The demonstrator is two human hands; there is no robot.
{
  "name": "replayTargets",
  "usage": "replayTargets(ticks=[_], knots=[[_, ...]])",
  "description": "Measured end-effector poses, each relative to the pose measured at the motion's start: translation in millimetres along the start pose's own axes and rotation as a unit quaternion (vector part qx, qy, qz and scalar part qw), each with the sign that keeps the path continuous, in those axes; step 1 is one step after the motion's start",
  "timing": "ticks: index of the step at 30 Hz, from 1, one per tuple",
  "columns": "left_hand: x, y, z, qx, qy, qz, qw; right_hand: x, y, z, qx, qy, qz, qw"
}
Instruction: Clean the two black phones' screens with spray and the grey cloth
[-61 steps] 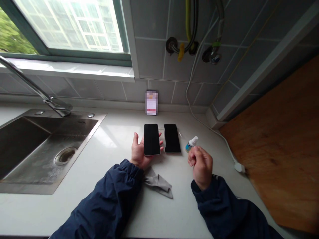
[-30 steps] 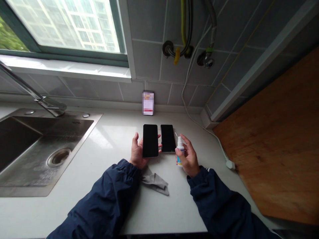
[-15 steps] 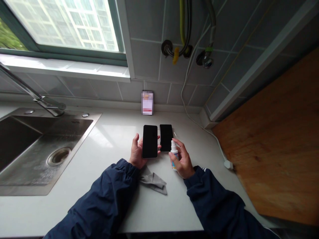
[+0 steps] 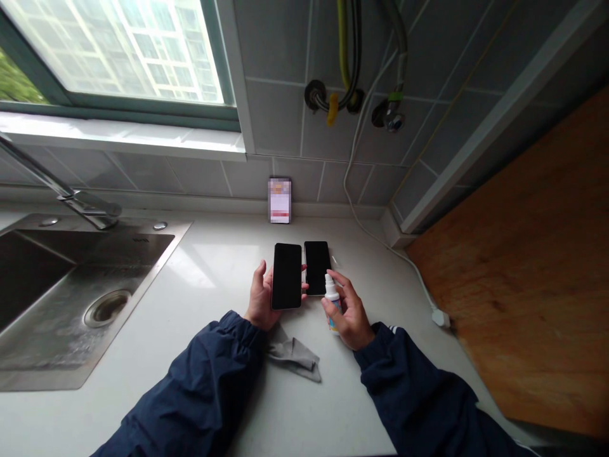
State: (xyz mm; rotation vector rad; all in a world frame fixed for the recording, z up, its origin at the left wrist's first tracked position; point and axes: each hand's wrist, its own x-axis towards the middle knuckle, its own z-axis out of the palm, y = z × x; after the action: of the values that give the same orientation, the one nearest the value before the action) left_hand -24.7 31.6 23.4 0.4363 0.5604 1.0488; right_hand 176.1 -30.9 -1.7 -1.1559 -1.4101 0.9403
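Note:
My left hand [image 4: 261, 298] holds a black phone [image 4: 287, 276] screen-up above the white counter, fingers wrapped round its edges. My right hand [image 4: 349, 311] grips a small white spray bottle [image 4: 332, 298] upright, its nozzle close to the phone's right edge. A second black phone [image 4: 317, 266] lies flat on the counter just behind the bottle. A crumpled grey cloth [image 4: 294, 357] lies on the counter between my two forearms.
A steel sink [image 4: 71, 298] with a tap [image 4: 80, 200] fills the left. A small blurred card [image 4: 279, 200] leans against the tiled wall. A white cable [image 4: 394, 251] runs down to a plug [image 4: 441, 317]. A wooden board [image 4: 537, 273] stands at the right.
My right hand picked the spray bottle up off the counter and carried it left, up beside the phone in my left hand. The left hand has stayed nearly still.

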Motion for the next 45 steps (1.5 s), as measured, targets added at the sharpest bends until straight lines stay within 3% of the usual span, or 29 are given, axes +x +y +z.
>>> replayTargets(ticks=[9,13,17,22,29,35,45], knots=[[-2,-1,5.3,0.022,-0.010,0.008,1.000,2,1,1,0.044,-0.001,0.018,0.999],[0,-1,4.7,0.010,-0.001,0.004,1.000,7,-5,3,-0.027,0.010,-0.009,1.000],[1,-2,1.6,-0.001,0.000,-0.007,1.000,16,-13,12,-0.129,0.020,-0.083,0.988],[2,-4,1.4,-0.021,-0.008,-0.002,1.000,21,-14,23,-0.124,-0.013,-0.097,0.987],[0,-2,8.0,-0.005,-0.008,0.003,1.000,19,-11,20,-0.162,-0.028,-0.115,0.980],[1,-3,5.9,-0.011,-0.009,0.000,1.000,17,-11,21,-0.168,-0.009,-0.124,0.978],[-1,0,5.4,0.020,0.017,0.001,1.000,11,-8,8,-0.130,0.087,-0.084,0.984]])
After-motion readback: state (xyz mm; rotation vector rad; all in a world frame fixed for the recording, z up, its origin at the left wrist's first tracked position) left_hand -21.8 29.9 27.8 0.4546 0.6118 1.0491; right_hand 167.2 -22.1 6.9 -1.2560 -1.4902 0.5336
